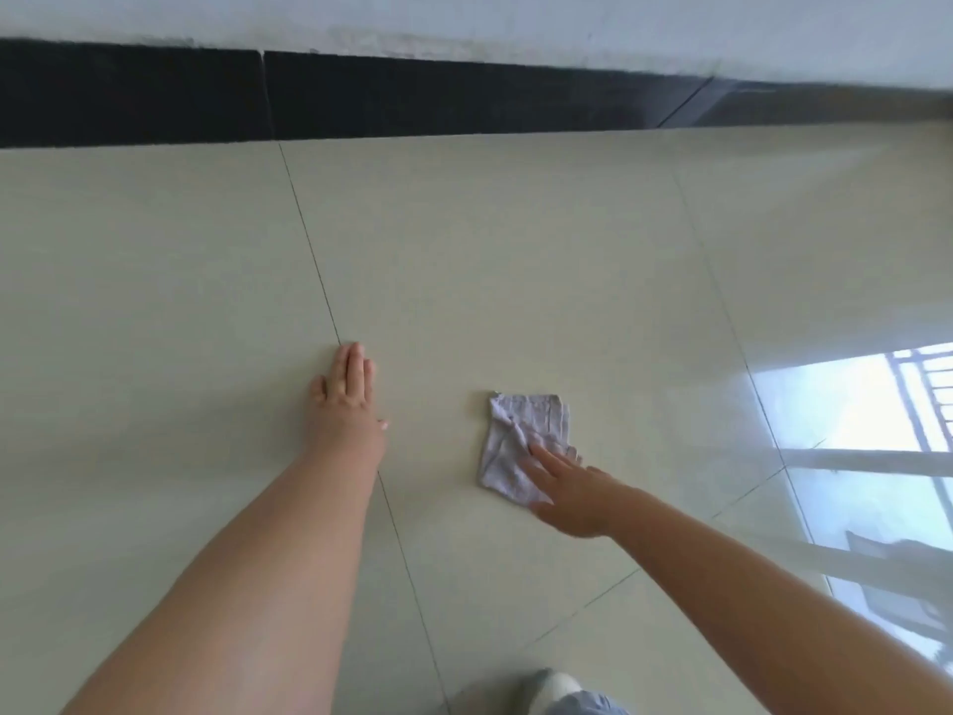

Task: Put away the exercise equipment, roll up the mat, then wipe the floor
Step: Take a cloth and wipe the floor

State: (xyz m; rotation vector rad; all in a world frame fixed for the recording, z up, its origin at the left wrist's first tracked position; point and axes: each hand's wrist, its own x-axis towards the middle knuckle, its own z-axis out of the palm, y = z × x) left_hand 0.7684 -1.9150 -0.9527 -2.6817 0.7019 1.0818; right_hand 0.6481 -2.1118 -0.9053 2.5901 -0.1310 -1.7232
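Observation:
A small pale lilac cloth (pixel 521 430) lies crumpled on the cream tiled floor (pixel 515 250). My right hand (pixel 572 490) rests flat on the cloth's near right corner, fingers spread and pressing it against the tile. My left hand (pixel 348 392) is planted palm-down on the floor to the left of the cloth, fingers together, holding nothing. No mat or exercise equipment is in view.
A black skirting band (pixel 361 95) runs along the white wall at the back. A bright window reflection (pixel 876 430) shines on the tiles at the right. My shoe (pixel 554 686) shows at the bottom edge.

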